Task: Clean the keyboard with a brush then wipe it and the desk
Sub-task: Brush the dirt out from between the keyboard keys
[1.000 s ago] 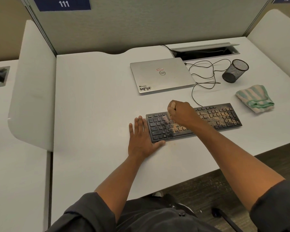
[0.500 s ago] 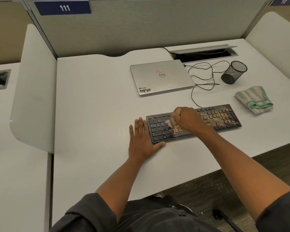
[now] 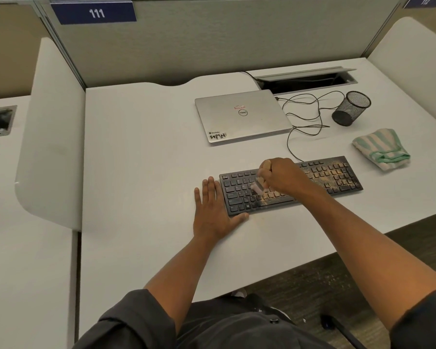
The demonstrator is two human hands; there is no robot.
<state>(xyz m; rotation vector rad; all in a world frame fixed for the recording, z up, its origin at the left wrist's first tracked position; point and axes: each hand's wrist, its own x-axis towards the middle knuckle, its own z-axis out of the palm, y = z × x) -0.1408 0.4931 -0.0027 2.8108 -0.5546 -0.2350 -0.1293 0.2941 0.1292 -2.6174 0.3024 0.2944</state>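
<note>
Where the grey partition (image 3: pixel 212 46) backs the white desk (image 3: pixel 141 152), blue plates w/ white numerals: "111" (image 3: pixel 93 13) top left, "112" (image 3: pixel 424 1) top right, partly cut off. On desk, closed silver laptop (image 3: pixel 242 115) w/ "DELL" logo seen upside down, small red-white sticker above it (text too small to read), black-white sticker at near left corner reading approx "WMN". Behind laptop, open cable tray (image 3: pixel 305 80) in desk. Black keyboard (image 3: pixel 337 177) near front edge, approx centre-right; key legends too small to read; tan dust/crumbs thick over right half + some on middle keys and on desk just in front. Thin black cable (image 3: pixel 302 117) looping btwn keyboard, laptop and tray. Right of keyboard, apart from it, folded green-white striped cloth (image 3: pixel 380 149). Black mesh pen cup (image 3: pixel 351 108) tipped on its side, just behind cloth. Left hand (image 3: pixel 213 210) flat on desk, fingers straight + together, lying along keyboard's left end; thumb touching its front left corner. Right hand (image 3: pixel 280 175) over keyboard's middle, fingers curled tight round small brush (image 3: pixel 258 186), pale and blurred; bristle end down on left-centre keys. Right forearm hiding part of middle keys. Below desk edge, dark floor w/ scattered specks.
</note>
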